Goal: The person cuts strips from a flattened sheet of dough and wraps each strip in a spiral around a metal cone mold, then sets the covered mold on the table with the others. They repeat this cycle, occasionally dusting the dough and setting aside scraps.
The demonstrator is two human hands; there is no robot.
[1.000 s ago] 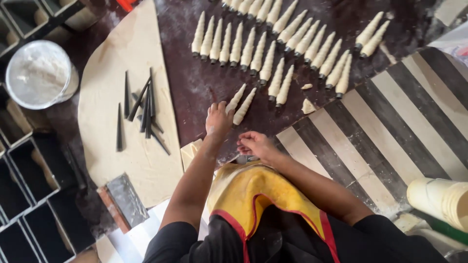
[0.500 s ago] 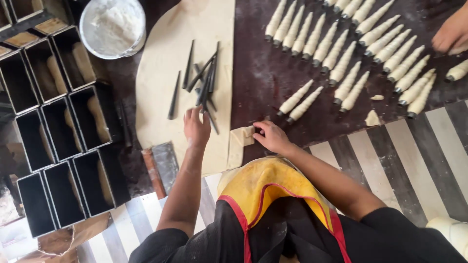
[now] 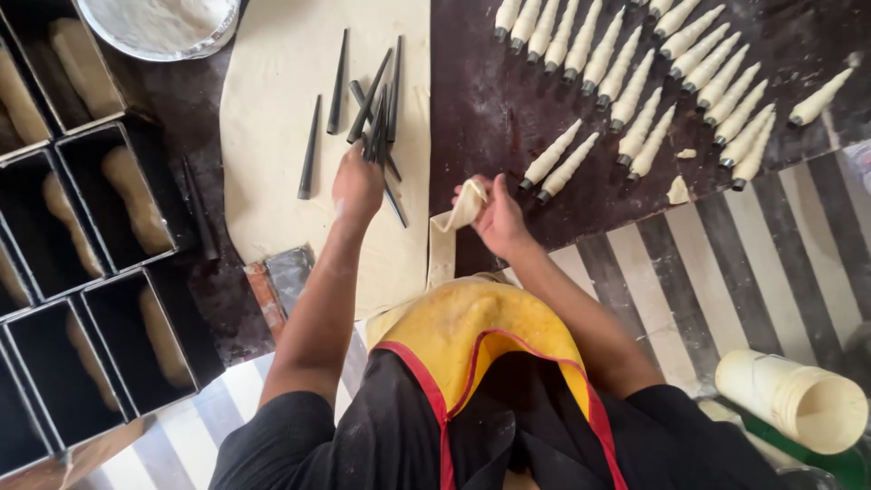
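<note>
My left hand [image 3: 357, 186] reaches onto a pile of several thin dark metal cone moulds [image 3: 372, 104] and its fingers close round one of them. The moulds lie on a rolled-out sheet of pale dough [image 3: 281, 63]. My right hand [image 3: 497, 213] holds up the end of a dough strip [image 3: 451, 227] that hangs down to the sheet's near edge. Two dough-wrapped cones [image 3: 562, 159] lie just beyond my right hand, with a long row of several wrapped cones [image 3: 635, 73] behind them on the dark worktop.
Black loaf tins [image 3: 109, 195] with dough in them stand at the left. A bowl of flour [image 3: 159, 23] sits at the top left. A metal scraper [image 3: 281, 277] lies near my left arm. A striped cloth [image 3: 726, 281] and stacked cream tubs [image 3: 798, 399] are at the right.
My left hand has gone from the wrapped cones leftward onto the pile of bare moulds. My right hand has lifted the strip's end off the table. The view has shifted left.
</note>
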